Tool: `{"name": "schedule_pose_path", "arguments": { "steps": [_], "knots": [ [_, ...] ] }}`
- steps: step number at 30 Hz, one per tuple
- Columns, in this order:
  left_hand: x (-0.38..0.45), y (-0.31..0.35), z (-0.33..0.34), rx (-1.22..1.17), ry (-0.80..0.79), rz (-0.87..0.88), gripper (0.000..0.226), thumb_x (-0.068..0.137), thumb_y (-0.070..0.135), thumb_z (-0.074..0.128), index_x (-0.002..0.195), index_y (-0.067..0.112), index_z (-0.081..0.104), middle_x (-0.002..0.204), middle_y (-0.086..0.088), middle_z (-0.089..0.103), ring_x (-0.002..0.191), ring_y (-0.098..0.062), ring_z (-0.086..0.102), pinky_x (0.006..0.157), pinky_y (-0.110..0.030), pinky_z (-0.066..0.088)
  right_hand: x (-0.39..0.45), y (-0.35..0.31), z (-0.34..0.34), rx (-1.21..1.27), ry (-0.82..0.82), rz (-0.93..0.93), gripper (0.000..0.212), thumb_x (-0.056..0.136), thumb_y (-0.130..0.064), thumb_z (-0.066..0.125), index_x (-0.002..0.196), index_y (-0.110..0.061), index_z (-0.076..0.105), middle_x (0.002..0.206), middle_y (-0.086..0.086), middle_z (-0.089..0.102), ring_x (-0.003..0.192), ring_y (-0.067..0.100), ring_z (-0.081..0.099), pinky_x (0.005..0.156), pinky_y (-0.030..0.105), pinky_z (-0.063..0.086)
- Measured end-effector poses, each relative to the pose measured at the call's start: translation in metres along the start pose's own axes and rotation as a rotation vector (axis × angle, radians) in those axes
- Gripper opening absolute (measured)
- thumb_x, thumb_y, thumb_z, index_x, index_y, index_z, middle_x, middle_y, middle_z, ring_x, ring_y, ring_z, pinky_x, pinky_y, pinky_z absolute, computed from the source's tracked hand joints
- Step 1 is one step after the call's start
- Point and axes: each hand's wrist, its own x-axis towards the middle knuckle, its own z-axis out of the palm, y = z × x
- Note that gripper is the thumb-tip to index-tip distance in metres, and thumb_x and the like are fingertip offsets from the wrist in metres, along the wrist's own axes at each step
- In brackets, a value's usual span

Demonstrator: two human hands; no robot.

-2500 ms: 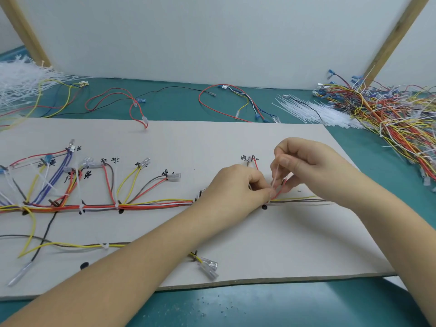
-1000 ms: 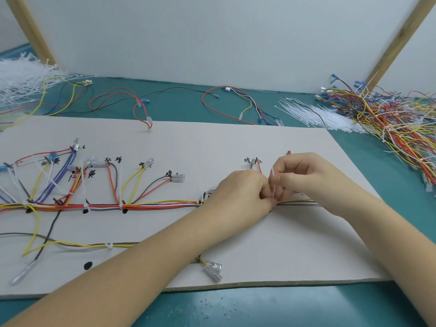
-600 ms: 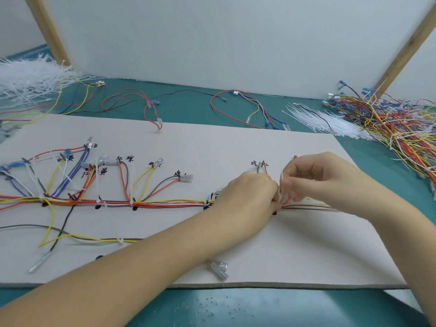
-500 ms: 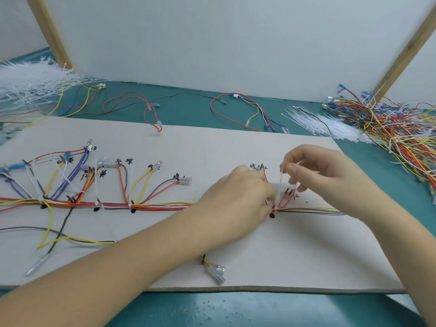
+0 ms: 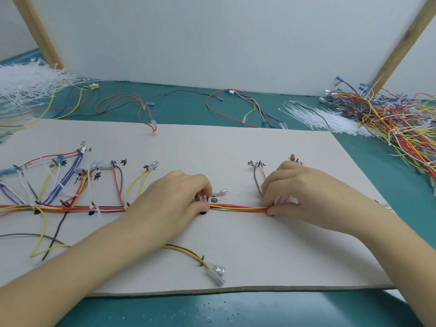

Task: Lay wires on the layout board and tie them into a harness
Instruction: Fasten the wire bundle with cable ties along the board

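Observation:
A pale layout board [image 5: 236,147] lies flat on the teal table, marked with black characters and dots. A trunk of red, orange, yellow and brown wires [image 5: 238,207] runs left to right across it, with branches fanning upward at the left. My left hand [image 5: 174,199] pinches the trunk near the board's middle. A short way to the right, my right hand [image 5: 297,192] pinches the same bundle, where a brown and red branch [image 5: 258,178] rises. The stretch between both hands is pulled straight. White ties bind the trunk at the left.
Loose wires [image 5: 236,107] lie behind the board. White cable ties [image 5: 316,116] are heaped at the back right beside a big tangle of coloured wires [image 5: 401,123]. More ties [image 5: 26,86] pile at the back left. A yellow-brown branch with clear terminals [image 5: 215,273] reaches the board's front edge.
My hands were close together working a white tie at one spot. They have drawn apart along the trunk, the left sliding left, and the wires between them now lie straight.

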Motion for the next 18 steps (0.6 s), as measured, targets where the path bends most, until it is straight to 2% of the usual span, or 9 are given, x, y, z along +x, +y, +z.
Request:
{"name": "schedule_pose_path", "arguments": {
  "steps": [3,5,8,14,16,18],
  "knots": [
    [-0.001,0.001,0.002,-0.074,0.033,0.04,0.002,0.085,0.016,0.064,0.086,0.017,0.065,0.074,0.015,0.058,0.077,-0.007,0.047,0.071,-0.019,0.035,0.002,0.003,-0.002,0.04,-0.064,0.0,0.006,0.083,-0.02,0.07,0.082,-0.025,0.066,0.078,-0.018,0.054,0.081,-0.005,0.046,0.073,0.02,0.041],
    [-0.001,0.0,0.003,-0.064,0.042,0.092,0.011,0.081,0.017,0.058,0.081,0.012,0.068,0.075,0.004,0.064,0.074,-0.007,0.05,0.07,-0.022,0.036,0.005,0.003,-0.004,0.051,-0.105,0.007,0.007,0.084,-0.018,0.068,0.081,-0.023,0.064,0.077,-0.019,0.05,0.079,-0.01,0.046,0.069,0.012,0.037],
    [0.002,-0.001,0.001,-0.098,0.032,0.116,0.016,0.071,0.015,0.055,0.074,0.009,0.069,0.071,0.0,0.066,0.081,-0.01,0.048,0.068,-0.023,0.037,0.009,0.004,-0.006,0.055,-0.157,0.01,0.011,0.085,-0.016,0.067,0.078,-0.023,0.062,0.076,-0.018,0.048,0.076,-0.012,0.046,0.068,0.008,0.035],
    [0.004,0.005,0.004,-0.083,0.021,0.203,0.007,0.073,0.008,0.061,0.074,0.009,0.068,0.07,-0.001,0.066,0.07,-0.012,0.054,0.066,-0.023,0.039,0.007,0.009,-0.012,0.032,-0.216,0.044,0.036,0.083,-0.017,0.068,0.065,-0.042,0.049,0.074,-0.019,0.05,0.076,-0.01,0.048,0.067,0.009,0.036],
    [0.012,0.015,0.012,-0.101,0.008,0.223,0.008,0.082,0.008,0.062,0.084,0.01,0.069,0.081,-0.004,0.067,0.081,-0.021,0.058,0.075,-0.031,0.042,-0.001,0.019,-0.018,0.028,-0.241,0.091,0.033,0.081,-0.02,0.07,0.062,-0.041,0.053,0.074,-0.017,0.055,0.077,-0.006,0.051,0.066,0.012,0.038],
    [0.022,0.027,0.023,-0.122,0.006,0.251,0.01,0.086,0.006,0.06,0.091,0.01,0.068,0.088,-0.005,0.067,0.089,-0.024,0.056,0.08,-0.038,0.042,-0.011,0.032,-0.025,0.033,-0.258,0.158,0.021,0.079,-0.025,0.072,0.066,-0.039,0.061,0.08,-0.018,0.059,0.078,0.0,0.054,0.065,0.016,0.041]
  ]
}}
